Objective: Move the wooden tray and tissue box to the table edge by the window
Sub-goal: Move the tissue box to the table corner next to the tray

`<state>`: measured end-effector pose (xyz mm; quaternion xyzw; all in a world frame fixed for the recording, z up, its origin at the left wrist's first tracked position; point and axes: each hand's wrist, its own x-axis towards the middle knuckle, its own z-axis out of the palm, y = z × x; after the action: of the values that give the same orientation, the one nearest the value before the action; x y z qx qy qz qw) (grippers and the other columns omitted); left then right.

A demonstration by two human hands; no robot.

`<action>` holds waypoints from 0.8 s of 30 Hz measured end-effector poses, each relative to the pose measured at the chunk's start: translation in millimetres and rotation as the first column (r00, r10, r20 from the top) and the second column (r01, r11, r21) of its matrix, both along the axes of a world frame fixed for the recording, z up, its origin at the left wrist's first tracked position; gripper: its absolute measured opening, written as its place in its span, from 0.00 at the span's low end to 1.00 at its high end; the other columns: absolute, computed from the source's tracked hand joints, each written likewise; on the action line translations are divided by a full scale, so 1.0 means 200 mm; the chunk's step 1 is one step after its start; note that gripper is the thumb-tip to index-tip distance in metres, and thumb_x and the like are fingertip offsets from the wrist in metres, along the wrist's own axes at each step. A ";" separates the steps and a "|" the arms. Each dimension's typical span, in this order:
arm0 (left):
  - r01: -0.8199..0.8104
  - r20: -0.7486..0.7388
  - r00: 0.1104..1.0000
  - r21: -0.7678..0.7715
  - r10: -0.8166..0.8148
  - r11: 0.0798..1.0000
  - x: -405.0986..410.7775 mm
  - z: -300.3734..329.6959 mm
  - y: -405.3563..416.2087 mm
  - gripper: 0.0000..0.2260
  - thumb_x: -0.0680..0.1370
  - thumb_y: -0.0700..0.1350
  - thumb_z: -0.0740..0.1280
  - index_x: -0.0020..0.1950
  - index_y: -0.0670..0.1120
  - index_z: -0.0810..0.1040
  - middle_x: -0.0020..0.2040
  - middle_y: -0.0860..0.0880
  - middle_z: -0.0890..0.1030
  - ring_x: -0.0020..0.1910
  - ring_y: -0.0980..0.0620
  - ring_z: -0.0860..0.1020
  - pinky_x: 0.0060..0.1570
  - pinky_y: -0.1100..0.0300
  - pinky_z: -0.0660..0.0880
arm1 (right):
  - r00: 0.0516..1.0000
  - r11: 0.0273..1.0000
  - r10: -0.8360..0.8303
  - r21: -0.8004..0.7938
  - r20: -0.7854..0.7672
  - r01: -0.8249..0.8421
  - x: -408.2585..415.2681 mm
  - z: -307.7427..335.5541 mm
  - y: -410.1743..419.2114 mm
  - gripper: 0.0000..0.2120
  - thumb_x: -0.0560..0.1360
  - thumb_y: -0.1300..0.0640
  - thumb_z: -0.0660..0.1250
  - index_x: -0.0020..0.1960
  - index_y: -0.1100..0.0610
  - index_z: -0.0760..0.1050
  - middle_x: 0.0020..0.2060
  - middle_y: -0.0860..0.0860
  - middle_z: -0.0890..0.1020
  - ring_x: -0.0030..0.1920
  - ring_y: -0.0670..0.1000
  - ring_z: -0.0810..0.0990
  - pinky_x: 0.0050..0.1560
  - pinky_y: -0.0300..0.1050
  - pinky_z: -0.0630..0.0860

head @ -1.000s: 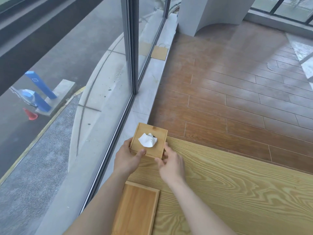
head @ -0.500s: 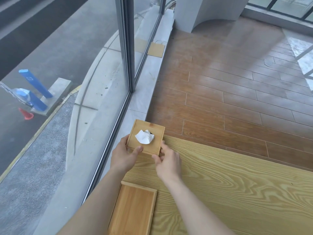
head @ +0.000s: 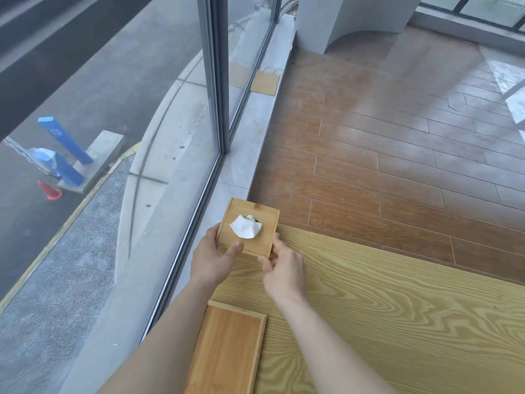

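A square wooden tissue box [head: 255, 214] with a white tissue [head: 246, 226] poking from its top sits at the far left corner of the light wooden table [head: 383, 308], beside the window. My left hand [head: 211, 258] grips its left side with the thumb on the lid. My right hand [head: 284, 270] holds its near right corner. A shallow wooden tray [head: 227, 351] lies on the table's left edge, nearer to me, under my left forearm.
A floor-to-ceiling window [head: 159, 137] with a grey frame [head: 217, 81] runs along the table's left edge, above a pale stone sill [head: 241, 155]. Brown plank floor [head: 383, 143] lies beyond the table. A paper bag [head: 264, 82] leans on the sill farther off.
Both hands stay on the tissue box at the table corner; it has barely shifted. The view has tilted slightly, so box and tray appear a little higher in frame.
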<state>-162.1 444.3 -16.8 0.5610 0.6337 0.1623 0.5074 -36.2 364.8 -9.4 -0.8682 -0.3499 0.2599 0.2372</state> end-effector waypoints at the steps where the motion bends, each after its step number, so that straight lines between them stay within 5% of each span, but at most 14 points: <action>1: 0.000 -0.001 1.000 0.001 0.000 1.000 0.00 0.00 0.00 0.32 0.74 0.54 0.74 0.76 0.51 0.68 0.64 0.51 0.80 0.63 0.48 0.77 0.66 0.46 0.74 | 1.000 1.000 0.001 0.000 0.005 -0.001 0.00 0.00 0.00 0.32 0.76 0.54 0.73 0.77 0.53 0.66 0.59 0.53 0.85 0.57 0.55 0.83 0.62 0.53 0.78; 19: 0.025 -0.003 1.000 0.009 -0.024 1.000 -0.01 0.00 0.00 0.32 0.74 0.57 0.73 0.75 0.53 0.68 0.65 0.51 0.80 0.63 0.49 0.77 0.65 0.46 0.75 | 0.999 0.999 -0.032 0.005 -0.035 0.032 0.02 -0.01 -0.02 0.32 0.75 0.52 0.74 0.76 0.49 0.67 0.61 0.52 0.84 0.58 0.55 0.83 0.63 0.52 0.78; 24: 0.057 -0.060 0.997 0.025 -0.055 0.998 0.00 0.03 -0.01 0.38 0.76 0.56 0.70 0.81 0.50 0.56 0.78 0.49 0.66 0.75 0.48 0.66 0.70 0.49 0.66 | 0.998 0.998 0.066 -0.003 0.007 -0.066 0.06 0.05 -0.09 0.41 0.75 0.39 0.70 0.81 0.47 0.54 0.76 0.51 0.69 0.76 0.54 0.66 0.74 0.51 0.66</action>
<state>-162.1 441.5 -10.1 0.5898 0.6303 0.1395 0.4853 -24.1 347.2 1.2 -0.8573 -0.3790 0.2651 0.2261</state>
